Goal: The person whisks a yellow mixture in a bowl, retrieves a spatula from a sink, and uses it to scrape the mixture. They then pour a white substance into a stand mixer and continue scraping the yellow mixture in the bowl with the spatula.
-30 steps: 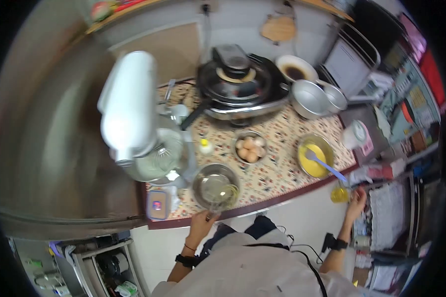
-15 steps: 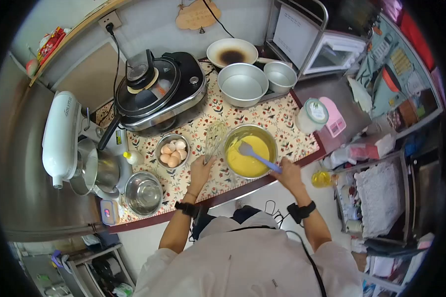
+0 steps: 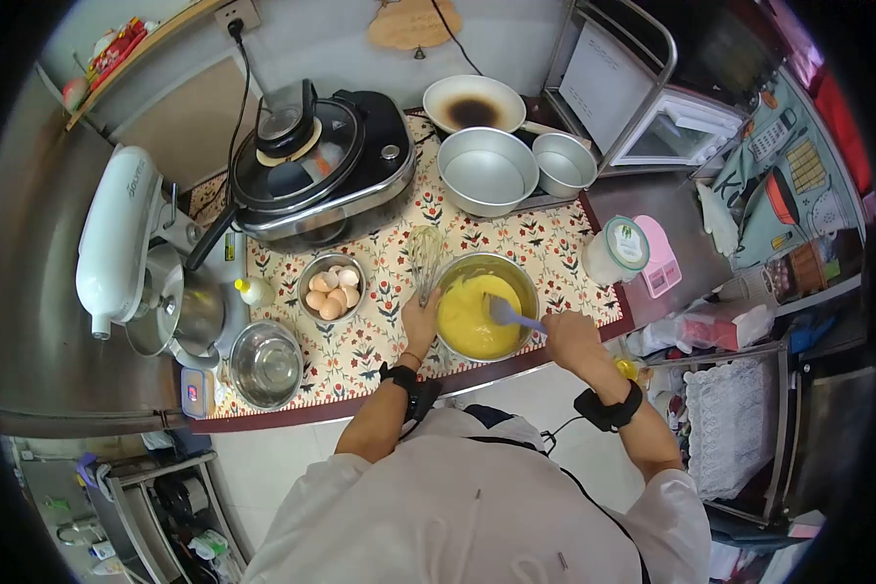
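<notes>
My right hand is closed round the handle of a purple spatula. Its blade rests in yellow batter inside a metal mixing bowl. Against the left side of this bowl is my left hand, its fingers round the handle end of a wire whisk; the wires point away from me, over the flowered cloth. Part of the whisk handle is hidden by the hand. Left of it, a small metal bowl holds several eggshells.
An empty metal bowl is at front left, beside a stand mixer. Behind are an electric pan, a stained frying pan and two round tins. To the right stand a lidded jar and a pink scale.
The view has shifted slightly. My left hand has moved right, up to the bowl, and the whisk handle has swung with it. The spatula blade has moved right and nearer me in the batter.
</notes>
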The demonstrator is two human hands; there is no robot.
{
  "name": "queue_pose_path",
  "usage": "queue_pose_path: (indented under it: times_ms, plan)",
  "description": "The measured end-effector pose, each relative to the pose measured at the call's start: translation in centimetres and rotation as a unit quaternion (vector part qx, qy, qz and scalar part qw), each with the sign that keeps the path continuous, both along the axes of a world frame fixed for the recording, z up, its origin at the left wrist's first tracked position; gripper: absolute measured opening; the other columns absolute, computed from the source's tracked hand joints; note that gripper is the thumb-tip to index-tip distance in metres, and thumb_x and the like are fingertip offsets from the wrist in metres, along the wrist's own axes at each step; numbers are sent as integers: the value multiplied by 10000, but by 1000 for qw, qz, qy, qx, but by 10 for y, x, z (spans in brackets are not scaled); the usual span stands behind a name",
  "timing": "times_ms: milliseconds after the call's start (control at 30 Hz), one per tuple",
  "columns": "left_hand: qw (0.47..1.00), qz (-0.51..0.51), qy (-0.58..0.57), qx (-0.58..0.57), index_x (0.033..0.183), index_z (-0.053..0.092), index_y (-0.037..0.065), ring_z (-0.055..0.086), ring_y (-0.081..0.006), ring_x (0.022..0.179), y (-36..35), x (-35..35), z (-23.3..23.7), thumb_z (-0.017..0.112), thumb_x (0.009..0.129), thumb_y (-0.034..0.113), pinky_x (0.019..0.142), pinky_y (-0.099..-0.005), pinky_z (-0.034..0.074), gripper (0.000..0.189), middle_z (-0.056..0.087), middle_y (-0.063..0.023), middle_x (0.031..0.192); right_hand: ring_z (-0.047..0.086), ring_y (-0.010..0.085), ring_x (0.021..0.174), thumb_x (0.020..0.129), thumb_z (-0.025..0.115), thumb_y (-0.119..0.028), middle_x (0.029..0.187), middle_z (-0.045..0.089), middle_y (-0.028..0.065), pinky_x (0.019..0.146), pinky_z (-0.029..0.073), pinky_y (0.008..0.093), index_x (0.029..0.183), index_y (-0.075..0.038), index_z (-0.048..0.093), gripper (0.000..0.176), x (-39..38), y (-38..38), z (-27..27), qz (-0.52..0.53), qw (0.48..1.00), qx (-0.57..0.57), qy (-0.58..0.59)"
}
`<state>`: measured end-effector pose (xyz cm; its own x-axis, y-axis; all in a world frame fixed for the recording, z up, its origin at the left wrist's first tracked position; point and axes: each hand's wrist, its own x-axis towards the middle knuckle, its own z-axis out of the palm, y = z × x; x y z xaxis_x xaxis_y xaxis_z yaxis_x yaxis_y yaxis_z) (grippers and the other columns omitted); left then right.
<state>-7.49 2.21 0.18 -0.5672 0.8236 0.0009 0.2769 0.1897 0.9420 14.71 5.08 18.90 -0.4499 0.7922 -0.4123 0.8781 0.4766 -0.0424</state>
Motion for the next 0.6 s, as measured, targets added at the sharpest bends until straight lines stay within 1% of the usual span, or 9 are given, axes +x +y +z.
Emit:
queue_pose_path:
  times_ms: [67,100,200,300,333,400,500,533,600]
  plan:
    - [1000,8,-6,28,935,601,-41,605,-205,645,-1,0,3,579,795,200,607,-299,453,279,625,-188,746,630,266,708,747,540,-123,714,612,167,589,501,383,854,-35,594,149,-12,-2,0,24,998,54,-2]
    - [999,11,-9,43,916,604,-44,600,-203,625,-1,2,5,578,796,198,592,-300,451,271,622,-188,727,624,276,678,768,500,-123,693,609,153,563,496,379,863,-38,579,150,-19,-1,-24,38,995,94,5]
    - [999,25,43,0,826,606,-46,574,-209,552,0,1,1,576,800,195,540,-320,435,244,600,-187,653,620,277,655,770,484,-140,694,609,156,552,495,383,823,-28,588,162,-24,-42,-49,56,998,27,24]
    - [998,40,43,30,744,585,-54,544,-239,498,0,6,-7,584,795,216,505,-339,416,274,570,-191,597,620,272,654,777,470,-152,683,605,155,550,495,390,774,-29,595,175,-5,-45,-28,143,990,12,-7]
    - [997,37,50,35,739,582,-54,545,-255,502,-2,8,-15,584,794,220,507,-342,417,280,569,-193,598,620,266,651,779,465,-157,669,600,147,536,494,380,741,-36,601,186,-6,-32,-18,157,987,14,-42]
    - [995,34,72,52,729,575,-54,546,-289,509,4,9,-31,583,793,229,511,-346,418,290,567,-197,601,619,257,609,769,474,-142,645,592,137,508,492,367,740,-37,597,164,-22,-8,-15,137,989,54,-29]
    - [998,29,62,-12,739,579,-61,562,-376,636,0,10,-9,565,790,288,611,-431,431,353,568,-240,675,617,252,567,767,482,-128,653,599,133,481,487,359,763,-46,592,137,-33,-11,-60,50,992,116,12]
    - [997,33,68,-7,747,580,-57,562,-376,639,5,8,-9,562,791,287,613,-427,432,348,570,-239,682,624,239,578,776,481,-110,667,610,108,472,484,357,807,-62,587,120,-33,-29,-61,75,989,121,25]
    - [996,36,80,-7,762,582,-50,561,-376,646,1,10,-17,558,793,284,617,-420,433,337,574,-237,697,632,225,625,779,474,-111,690,620,90,482,482,344,847,-66,577,131,-33,-51,-40,200,966,121,-111]
